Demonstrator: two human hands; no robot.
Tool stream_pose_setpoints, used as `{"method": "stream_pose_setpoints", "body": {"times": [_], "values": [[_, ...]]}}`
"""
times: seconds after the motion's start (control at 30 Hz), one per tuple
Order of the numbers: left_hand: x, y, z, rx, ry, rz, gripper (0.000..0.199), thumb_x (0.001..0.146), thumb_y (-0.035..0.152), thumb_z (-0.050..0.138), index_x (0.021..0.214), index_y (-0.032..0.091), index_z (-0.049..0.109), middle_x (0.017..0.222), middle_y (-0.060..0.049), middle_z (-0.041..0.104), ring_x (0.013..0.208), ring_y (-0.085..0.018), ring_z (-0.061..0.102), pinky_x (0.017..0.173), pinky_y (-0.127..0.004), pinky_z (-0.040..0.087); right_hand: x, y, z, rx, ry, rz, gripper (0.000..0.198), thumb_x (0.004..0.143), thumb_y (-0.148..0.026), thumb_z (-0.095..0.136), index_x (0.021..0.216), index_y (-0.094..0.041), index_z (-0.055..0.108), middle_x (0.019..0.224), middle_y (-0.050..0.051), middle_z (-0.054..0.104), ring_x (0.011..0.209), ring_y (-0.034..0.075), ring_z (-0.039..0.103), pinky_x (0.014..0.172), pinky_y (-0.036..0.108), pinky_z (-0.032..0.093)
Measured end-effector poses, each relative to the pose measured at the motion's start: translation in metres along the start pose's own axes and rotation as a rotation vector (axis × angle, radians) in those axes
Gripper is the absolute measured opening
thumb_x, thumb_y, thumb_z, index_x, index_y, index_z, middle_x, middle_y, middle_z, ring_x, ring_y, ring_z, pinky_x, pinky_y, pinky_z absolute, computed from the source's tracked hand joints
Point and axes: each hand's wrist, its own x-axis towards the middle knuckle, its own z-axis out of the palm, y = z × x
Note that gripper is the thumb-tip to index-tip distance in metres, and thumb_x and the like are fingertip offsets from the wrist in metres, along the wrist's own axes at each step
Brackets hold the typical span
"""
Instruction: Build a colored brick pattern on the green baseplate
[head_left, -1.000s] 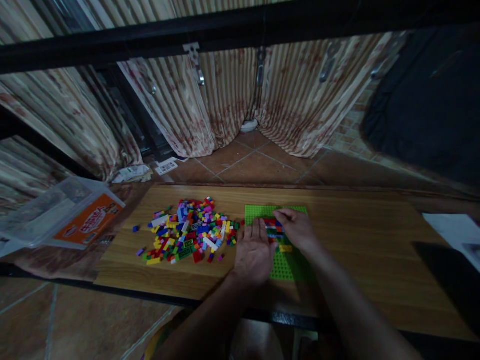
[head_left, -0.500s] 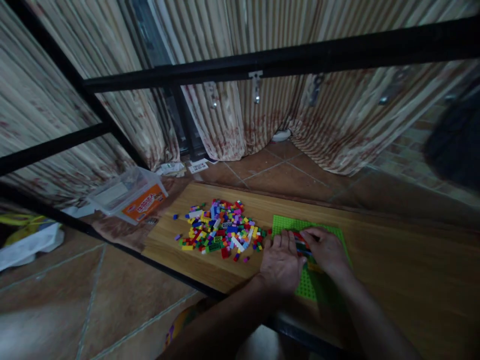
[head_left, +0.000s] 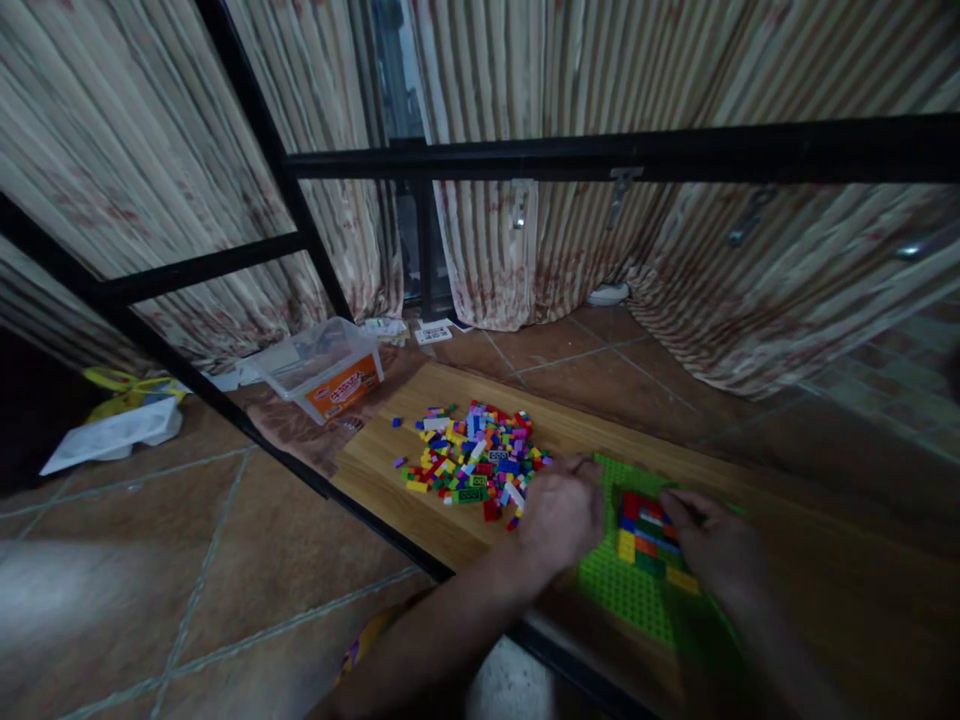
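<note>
A green studded baseplate (head_left: 626, 595) lies on the wooden tabletop (head_left: 390, 470), carrying a small block of red, yellow, orange and blue bricks (head_left: 643, 530). My left hand (head_left: 559, 515) rests at the plate's left edge, between the plate and a heap of loose coloured bricks (head_left: 472, 462); its fingers are curled and I cannot see anything in them. My right hand (head_left: 712, 545) lies on the plate's right side, fingertips touching the built bricks. Whether it pinches a brick is hidden.
A clear plastic tub with an orange label (head_left: 324, 366) sits past the table's left end. Black metal frame bars (head_left: 600, 155) cross in front of striped curtains (head_left: 675, 260). Tiled floor (head_left: 187, 560) lies to the left, with a white bag (head_left: 112, 435) on it.
The view has swung left and upward, so table and hands now sit lower right. My hands have moved apart on the plate, uncovering the built bricks between them.
</note>
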Motion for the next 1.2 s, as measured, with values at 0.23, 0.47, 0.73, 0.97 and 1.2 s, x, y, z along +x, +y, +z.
{"method": "stream_pose_setpoints", "body": {"times": [0.23, 0.47, 0.73, 0.97, 1.2], "values": [[0.017, -0.076, -0.056, 0.087, 0.13, -0.317, 0.036, 0.077, 0.003, 0.046, 0.095, 0.019, 0.072, 0.102, -0.005, 0.071, 0.1, -0.017, 0.063, 0.095, -0.028, 0.047, -0.004, -0.005, 0.003, 0.061, 0.025, -0.01, 0.04, 0.077, -0.052, 0.05, 0.089, -0.021, 0.072, 0.086, 0.008, 0.073, 0.077, 0.024, 0.067, 0.069, 0.033, 0.049], [0.017, -0.09, -0.068, 0.118, 0.138, -0.412, 0.033, 0.078, 0.007, 0.048, 0.094, 0.02, 0.074, 0.1, -0.007, 0.072, 0.095, -0.02, 0.065, 0.091, -0.03, 0.048, -0.004, -0.006, -0.003, 0.012, 0.034, -0.011, 0.04, 0.078, -0.051, 0.05, 0.09, -0.021, 0.073, 0.086, 0.008, 0.073, 0.078, 0.024, 0.067, 0.07, 0.034, 0.049], [0.018, -0.067, -0.05, -0.014, 0.154, -0.233, 0.026, 0.082, 0.01, 0.05, 0.093, 0.018, 0.073, 0.094, -0.006, 0.072, 0.092, -0.018, 0.064, 0.089, -0.03, 0.049, -0.006, -0.011, -0.009, 0.03, 0.066, -0.008, 0.039, 0.08, -0.047, 0.049, 0.091, -0.019, 0.073, 0.09, 0.01, 0.073, 0.08, 0.024, 0.066, 0.071, 0.034, 0.049], [0.014, -0.046, -0.033, -0.087, 0.157, -0.111, 0.021, 0.084, 0.011, 0.052, 0.091, 0.018, 0.071, 0.094, -0.006, 0.072, 0.092, -0.018, 0.065, 0.089, -0.03, 0.049, -0.006, -0.011, -0.014, 0.017, 0.059, 0.046, 0.039, 0.082, -0.044, 0.047, 0.092, -0.017, 0.074, 0.087, 0.01, 0.074, 0.073, 0.022, 0.066, 0.069, 0.033, 0.048], [0.01, -0.02, -0.016, -0.128, 0.025, -0.009, 0.022, 0.087, 0.012, 0.049, 0.093, 0.019, 0.069, 0.091, -0.003, 0.071, 0.089, -0.016, 0.064, 0.087, -0.028, 0.049, -0.009, -0.006, -0.018, -0.055, 0.026, 0.042, 0.033, 0.085, -0.038, 0.046, 0.092, -0.019, 0.073, 0.091, 0.008, 0.074, 0.079, 0.02, 0.067, 0.071, 0.03, 0.048]]}}
